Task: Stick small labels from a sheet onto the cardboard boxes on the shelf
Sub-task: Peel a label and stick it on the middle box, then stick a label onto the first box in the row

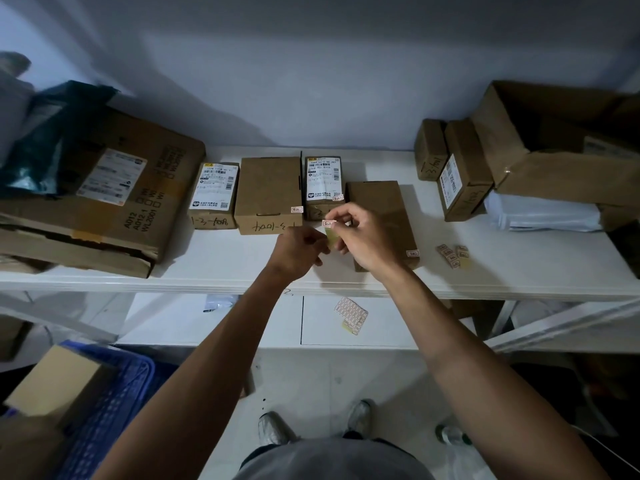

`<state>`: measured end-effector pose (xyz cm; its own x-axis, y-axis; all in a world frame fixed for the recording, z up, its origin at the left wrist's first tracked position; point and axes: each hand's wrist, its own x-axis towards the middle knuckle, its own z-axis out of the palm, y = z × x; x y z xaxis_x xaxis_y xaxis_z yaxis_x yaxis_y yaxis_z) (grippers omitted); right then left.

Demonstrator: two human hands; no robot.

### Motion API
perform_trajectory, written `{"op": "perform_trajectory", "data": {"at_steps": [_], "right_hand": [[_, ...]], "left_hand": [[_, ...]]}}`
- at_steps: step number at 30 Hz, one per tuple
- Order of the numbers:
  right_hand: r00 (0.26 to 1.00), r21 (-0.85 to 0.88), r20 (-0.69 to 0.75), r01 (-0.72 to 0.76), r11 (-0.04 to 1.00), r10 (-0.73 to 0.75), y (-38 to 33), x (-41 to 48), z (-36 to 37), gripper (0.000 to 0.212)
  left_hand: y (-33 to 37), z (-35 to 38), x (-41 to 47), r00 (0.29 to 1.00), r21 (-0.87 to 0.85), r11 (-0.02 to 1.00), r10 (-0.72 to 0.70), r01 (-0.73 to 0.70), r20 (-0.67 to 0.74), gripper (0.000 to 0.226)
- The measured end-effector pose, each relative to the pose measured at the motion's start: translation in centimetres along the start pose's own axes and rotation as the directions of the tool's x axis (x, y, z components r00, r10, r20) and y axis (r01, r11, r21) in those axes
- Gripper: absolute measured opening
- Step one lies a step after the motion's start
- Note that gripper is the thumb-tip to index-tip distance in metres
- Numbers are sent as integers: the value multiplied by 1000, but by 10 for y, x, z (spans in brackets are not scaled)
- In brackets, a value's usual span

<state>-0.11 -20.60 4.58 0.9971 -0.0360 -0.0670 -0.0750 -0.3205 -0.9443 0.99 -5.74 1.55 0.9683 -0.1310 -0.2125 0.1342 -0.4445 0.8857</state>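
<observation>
White shelf [242,261] carries the cardboard boxes [268,192], and over it the right hand [363,237] pinches a label [329,223], likely flimsy and tacky, by its edge while the left hand [299,251] grips the backing strip [332,239].

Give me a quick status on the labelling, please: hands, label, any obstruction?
Left hand holds backing strip; right hand pinches label at its top. Not yet stuck, above shelf. Leftmost small box shows no small sticker. Nothing in the way.
</observation>
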Motion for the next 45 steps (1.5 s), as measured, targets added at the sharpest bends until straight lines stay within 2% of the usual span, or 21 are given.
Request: {"op": "perform_trajectory", "data": {"at_steps": [5,10,16,23,31,34,38,45], "right_hand": [[1000,22,1,-12,1000,12,-1,1,1,11],[1000,4,-4,-14,1000,14,-1,2,2,15],[1000,-15,-12,-5,1000,4,-1,2,0,17],[999,14,-32,4,1000,-3,-1,5,4,20],[999,5,-21,35,999,-35,-13,9,24,3],[999,5,2,44,999,-44,-18,12,36,7],[998,-16,23,60,998,-60,-25,13,49,6],[989,-151,68,144,978,-135,-37,19,70,9]], "left_hand": [[3,-2,1,995,32,997,74,-72,-72,12],[12,-5,-1,991,-100,990,94,-103,-95,8],[18,-12,-6,998,-335,942,2,-24,-66,13],[15,-25,-9,997,-450,891,-76,57,-25,19],[10,-47,-15,993,-468,881,-105,64,-62,18],[9,-57,-18,989,-479,876,-114,57,-91,14],[5,-74,-21,987,-460,886,-121,57,-110,21],[-7,-104,-22,982,-418,907,-125,54,-145,22]]}}
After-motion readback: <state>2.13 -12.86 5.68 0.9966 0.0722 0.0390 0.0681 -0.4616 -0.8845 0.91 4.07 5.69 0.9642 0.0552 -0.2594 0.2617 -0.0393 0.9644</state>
